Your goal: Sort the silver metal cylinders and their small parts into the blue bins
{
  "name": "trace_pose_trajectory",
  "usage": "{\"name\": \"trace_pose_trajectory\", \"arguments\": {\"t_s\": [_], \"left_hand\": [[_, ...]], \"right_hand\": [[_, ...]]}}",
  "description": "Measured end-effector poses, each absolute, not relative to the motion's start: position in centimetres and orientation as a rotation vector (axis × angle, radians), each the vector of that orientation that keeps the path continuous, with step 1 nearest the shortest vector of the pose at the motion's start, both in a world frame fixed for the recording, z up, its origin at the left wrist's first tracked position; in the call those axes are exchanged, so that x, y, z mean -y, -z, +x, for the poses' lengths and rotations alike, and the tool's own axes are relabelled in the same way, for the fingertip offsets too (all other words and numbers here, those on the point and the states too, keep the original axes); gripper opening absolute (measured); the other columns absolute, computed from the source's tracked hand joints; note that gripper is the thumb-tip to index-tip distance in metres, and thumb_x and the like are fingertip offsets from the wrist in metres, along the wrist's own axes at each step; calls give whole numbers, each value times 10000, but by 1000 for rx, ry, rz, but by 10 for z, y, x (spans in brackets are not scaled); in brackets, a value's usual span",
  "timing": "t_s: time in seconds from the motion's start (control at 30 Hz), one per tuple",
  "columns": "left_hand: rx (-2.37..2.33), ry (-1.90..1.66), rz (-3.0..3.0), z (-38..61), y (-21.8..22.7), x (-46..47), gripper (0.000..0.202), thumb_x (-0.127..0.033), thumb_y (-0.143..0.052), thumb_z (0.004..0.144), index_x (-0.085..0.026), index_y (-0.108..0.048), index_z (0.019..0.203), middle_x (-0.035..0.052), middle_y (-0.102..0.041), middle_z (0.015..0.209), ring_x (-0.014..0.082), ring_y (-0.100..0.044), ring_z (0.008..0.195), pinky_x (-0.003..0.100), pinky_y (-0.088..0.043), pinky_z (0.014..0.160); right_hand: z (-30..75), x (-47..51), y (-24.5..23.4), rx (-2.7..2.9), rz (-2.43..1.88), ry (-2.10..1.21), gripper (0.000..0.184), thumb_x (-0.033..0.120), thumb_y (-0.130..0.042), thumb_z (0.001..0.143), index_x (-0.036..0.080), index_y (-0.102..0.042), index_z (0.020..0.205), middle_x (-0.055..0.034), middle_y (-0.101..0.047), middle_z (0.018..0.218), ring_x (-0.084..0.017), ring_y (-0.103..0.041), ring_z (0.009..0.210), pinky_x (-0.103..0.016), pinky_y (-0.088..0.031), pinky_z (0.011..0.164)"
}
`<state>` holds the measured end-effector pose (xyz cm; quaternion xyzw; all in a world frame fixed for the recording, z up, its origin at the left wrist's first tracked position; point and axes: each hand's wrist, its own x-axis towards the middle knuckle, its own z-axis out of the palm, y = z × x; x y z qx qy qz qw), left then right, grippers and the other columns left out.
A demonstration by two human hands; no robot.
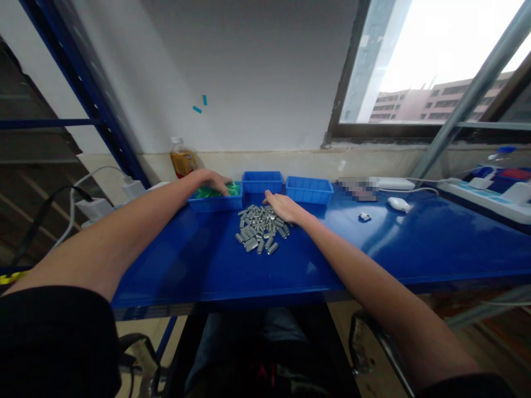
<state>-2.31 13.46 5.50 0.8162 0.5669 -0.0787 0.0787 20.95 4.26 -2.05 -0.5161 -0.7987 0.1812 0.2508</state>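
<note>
Now, hands [284, 208] near metal cylinders [259, 228]

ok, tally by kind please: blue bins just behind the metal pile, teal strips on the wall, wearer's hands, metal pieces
Blue bins: 3
Teal strips: 2
Hands: 2
Metal pieces: heaped and overlapping, can't count reliably
Total: 7, metal pieces excluded

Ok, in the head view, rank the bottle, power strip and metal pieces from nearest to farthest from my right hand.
1. Metal pieces: right by your right hand, on the table.
2. Bottle: left, near the wall.
3. Power strip: far right.
</note>
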Motion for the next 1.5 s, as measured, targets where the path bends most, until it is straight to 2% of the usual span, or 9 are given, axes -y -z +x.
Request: {"name": "trace_pose_trajectory", "arguments": {"t_s": [0.37,0.57,0.73,0.9,1.0,1.13,1.23,1.33,1.5], "left_hand": [[-1570,135,2475,-46,-48,-138,855,-479,-647,536,-175,-471,1316,105,-580,1266,287,-544,1128,309,-447,942],[-1567,-253,2453,-60,-56,-135,791,-485,-685,570,-143,-483,1254,93,-631,1172,255,-579,1073,308,-462,929],[-1556,-637,2252,-75,-75,-122,704,-494,-696,609,-142,-510,1191,83,-667,1054,232,-633,936,308,-529,793],[-1284,-1068,2036,-89,-102,-84,657,-446,-662,665,-104,-507,1204,94,-630,1132,229,-609,948,326,-522,793],[-1287,-1176,1885,-101,-106,-54,634,-489,-614,693,-122,-526,1203,76,-641,1102,273,-589,986,360,-516,777],[-1375,-909,1760,-115,-83,-22,759,-507,-721,531,-199,-535,1200,62,-668,1069,280,-614,918,343,-526,710],[-1399,-564,1804,-111,-59,-9,753,-498,-710,559,-236,-495,1232,52,-684,1029,249,-641,856,334,-524,702],[-1476,-285,2041,-95,-45,-7,786,-569,-646,621,-246,-440,1308,69,-643,1160,268,-619,995,329,-503,807],[-1612,69,2399,-79,-35,-18,959,-705,-580,605,-159,-394,1371,150,-465,1379,324,-447,1239,330,-390,981]], "right_hand": [[210,-40,19,2159,-1425,-486,686,526,-121,968,141,-683,1045,-94,-652,1156,-197,-569,1125,-248,-361,973],[209,-40,19,2168,-1408,-485,718,525,-99,967,117,-684,1047,-112,-655,1145,-204,-572,1120,-249,-373,954],[210,-41,22,2159,-1412,-489,718,550,-106,959,135,-685,1050,-101,-658,1143,-201,-572,1122,-246,-374,953],[210,-42,22,2158,-1409,-483,720,547,-106,958,128,-687,1037,-110,-652,1152,-213,-569,1127,-261,-368,969],[210,-42,22,2161,-1405,-484,693,522,-122,967,126,-686,1034,-109,-649,1158,-209,-567,1131,-258,-363,977],[209,-41,22,2171,-1407,-468,666,495,-128,974,134,-683,1037,-104,-648,1161,-204,-566,1132,-260,-362,979],[208,-40,22,2172,-1425,-440,671,488,-118,975,133,-683,1038,-111,-650,1151,-212,-566,1128,-273,-364,976],[207,-40,22,2178,-1434,-429,670,478,-110,976,135,-682,1036,-110,-655,1136,-210,-573,1112,-274,-371,964],[208,-41,22,2193,-1435,-393,679,464,-86,978,132,-674,1050,-116,-658,1123,-208,-586,1081,-280,-382,949]]}}
